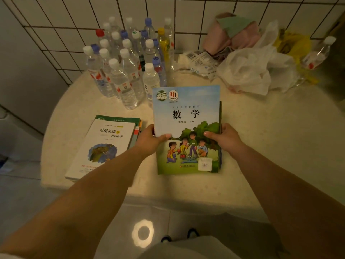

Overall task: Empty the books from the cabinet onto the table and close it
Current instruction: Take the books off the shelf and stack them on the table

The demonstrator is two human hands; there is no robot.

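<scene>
Books [187, 128] clasped, left hand [149, 140], right hand [226, 138]

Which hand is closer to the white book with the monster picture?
The left hand. It grips the maths book's left edge, right beside the white book. The right hand grips the far edge, farther away.

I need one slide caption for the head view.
Both hands hold a textbook stack beside another pile.
</scene>
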